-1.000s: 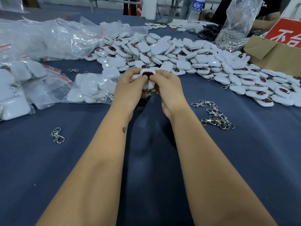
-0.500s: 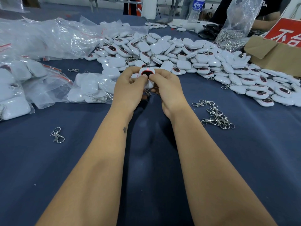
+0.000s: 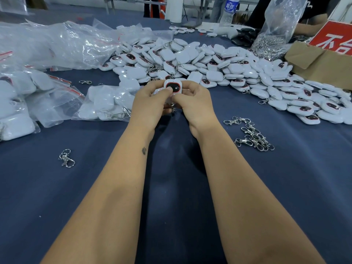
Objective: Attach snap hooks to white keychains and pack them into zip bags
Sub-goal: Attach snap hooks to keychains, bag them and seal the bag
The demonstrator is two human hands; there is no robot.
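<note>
Two hands meet at the centre of the blue table, both closed on one white keychain. My left hand has its fingers curled, and its thumb presses the keychain's dark oval face from the near left. My right hand pinches the keychain's right edge and lower part with curled fingers. The two hands touch each other below the keychain. A small piece of metal shows between them at the bottom; I cannot tell whether it is a snap hook already fitted.

The keychain is held face up, just above the table, in front of the large keychain pile that spreads from the centre to the right edge.

Near my right wrist lies a cluster of loose snap hooks on the cloth. A single snap hook lies well apart to the left of my left forearm, and another small one lies farther back on the left.

Just left of my left hand sits a filled zip bag holding white keychains with hooks. More filled bags stack at the left edge, and empty clear bags are heaped behind them.

Far right: a cardboard box with a red sign, and a clear bag of metal hooks
</note>
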